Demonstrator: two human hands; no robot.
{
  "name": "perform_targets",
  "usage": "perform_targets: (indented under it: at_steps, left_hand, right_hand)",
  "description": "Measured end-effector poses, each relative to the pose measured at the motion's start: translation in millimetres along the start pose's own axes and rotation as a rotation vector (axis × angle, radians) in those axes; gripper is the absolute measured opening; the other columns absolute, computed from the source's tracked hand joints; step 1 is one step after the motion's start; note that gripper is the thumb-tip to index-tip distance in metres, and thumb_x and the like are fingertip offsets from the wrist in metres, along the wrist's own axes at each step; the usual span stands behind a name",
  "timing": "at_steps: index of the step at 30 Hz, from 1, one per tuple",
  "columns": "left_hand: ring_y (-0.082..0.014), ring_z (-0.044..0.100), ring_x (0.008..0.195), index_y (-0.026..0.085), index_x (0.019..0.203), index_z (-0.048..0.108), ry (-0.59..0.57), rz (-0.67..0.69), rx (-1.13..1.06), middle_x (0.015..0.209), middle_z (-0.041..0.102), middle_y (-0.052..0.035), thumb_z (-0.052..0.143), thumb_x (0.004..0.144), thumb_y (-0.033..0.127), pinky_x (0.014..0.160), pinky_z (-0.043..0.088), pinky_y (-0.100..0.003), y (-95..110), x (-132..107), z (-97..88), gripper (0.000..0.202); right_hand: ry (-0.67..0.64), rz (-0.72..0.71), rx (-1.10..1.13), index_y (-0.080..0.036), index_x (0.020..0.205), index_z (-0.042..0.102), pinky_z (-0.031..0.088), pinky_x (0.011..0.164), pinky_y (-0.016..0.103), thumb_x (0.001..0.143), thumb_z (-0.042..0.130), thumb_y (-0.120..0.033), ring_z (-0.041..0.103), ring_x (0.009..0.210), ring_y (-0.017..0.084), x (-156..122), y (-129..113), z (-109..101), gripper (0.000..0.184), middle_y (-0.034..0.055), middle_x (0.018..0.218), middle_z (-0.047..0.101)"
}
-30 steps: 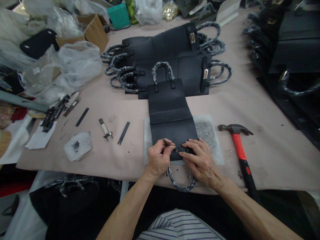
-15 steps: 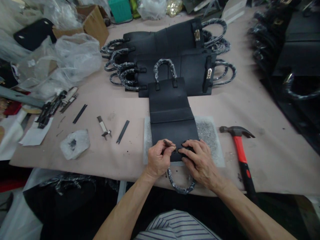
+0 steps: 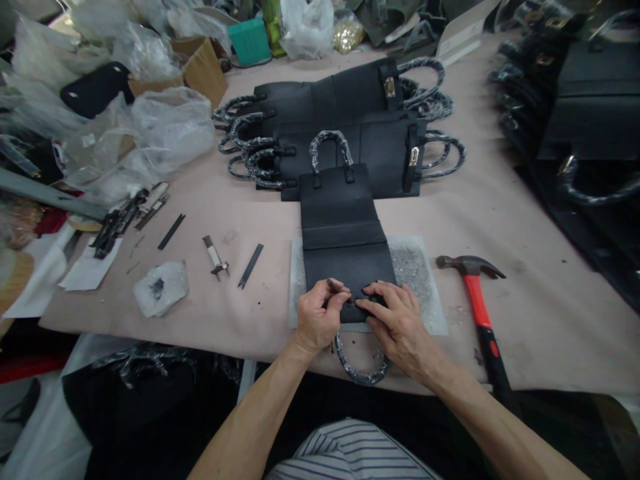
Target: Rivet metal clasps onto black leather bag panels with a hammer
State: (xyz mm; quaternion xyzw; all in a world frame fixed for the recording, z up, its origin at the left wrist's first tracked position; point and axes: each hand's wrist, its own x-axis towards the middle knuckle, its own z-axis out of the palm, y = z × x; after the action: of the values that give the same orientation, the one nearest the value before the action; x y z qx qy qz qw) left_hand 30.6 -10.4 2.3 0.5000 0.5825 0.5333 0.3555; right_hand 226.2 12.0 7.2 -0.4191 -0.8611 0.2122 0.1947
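Note:
A black leather bag panel [image 3: 340, 230] lies lengthwise in front of me, with plastic-wrapped handles at its far and near ends. It rests on a speckled pale slab [image 3: 417, 287]. My left hand [image 3: 320, 313] is closed round a short dark rod-like tool [image 3: 336, 287], whose tip points at the panel's near part. Spread over that same part is my right hand [image 3: 395, 317], fingers stretched out and pressing on the leather, the index fingertip beside the tool's tip. What lies right under the fingertips is too small to make out.
A claw hammer [image 3: 480, 300] with a red and black handle lies to the right. Left of the slab are a dark flat strip [image 3: 251, 265], a small metal tool [image 3: 215, 259] and a crumpled plastic bag [image 3: 161, 288]. More black bag panels [image 3: 345, 143] are piled behind.
The view has shifted slightly, so the table's things sit a little lower and those on the left further right. Both hands keep nearly the same place and hold on the panel.

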Motion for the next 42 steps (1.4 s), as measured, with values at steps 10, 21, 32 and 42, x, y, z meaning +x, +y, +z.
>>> perform_targets:
  at_steps: [10,21,32,42]
  left_hand:
    - [-0.0183,0.075,0.083,0.019,0.098,0.066,0.048,-0.030,-0.021,0.091,0.077,-0.0053,0.062,0.095,0.021,0.081,0.061,-0.028,-2.6,-1.0,1.5,0.005]
    - [-0.0176,0.075,0.083,0.019,0.099,0.065,0.076,-0.011,-0.032,0.092,0.076,-0.0055,0.061,0.096,0.021,0.080,0.061,-0.027,-7.7,-2.1,2.8,0.005]
    - [-0.0176,0.075,0.085,0.019,0.101,0.065,0.051,-0.015,-0.019,0.094,0.076,-0.0054,0.059,0.097,0.019,0.082,0.061,-0.028,-6.0,-3.1,1.7,0.007]
    - [-0.0171,0.075,0.083,0.019,0.101,0.065,0.046,0.032,0.011,0.091,0.077,-0.0043,0.061,0.096,0.019,0.081,0.061,-0.028,-5.8,-2.3,0.6,0.006]
  right_hand:
    - [0.025,-0.045,-0.030,-0.030,0.123,0.068,0.022,0.117,0.064,0.096,0.048,-0.014,0.044,0.135,0.031,-4.5,2.3,5.9,0.038,0.0086,0.135,0.056]
    - [-0.002,-0.117,-0.030,-0.033,0.121,0.071,0.018,0.118,0.066,0.092,0.049,-0.009,0.043,0.136,0.031,-4.2,1.2,6.1,0.044,0.0065,0.135,0.057]
    - [-0.047,-0.087,-0.039,-0.030,0.121,0.071,0.020,0.117,0.067,0.087,0.048,-0.005,0.042,0.135,0.033,-0.4,-5.2,3.8,0.047,0.0088,0.134,0.056]
    - [-0.038,-0.087,-0.023,-0.024,0.119,0.068,0.020,0.117,0.069,0.082,0.047,-0.006,0.040,0.137,0.034,0.4,-11.5,3.8,0.046,0.0104,0.133,0.055]
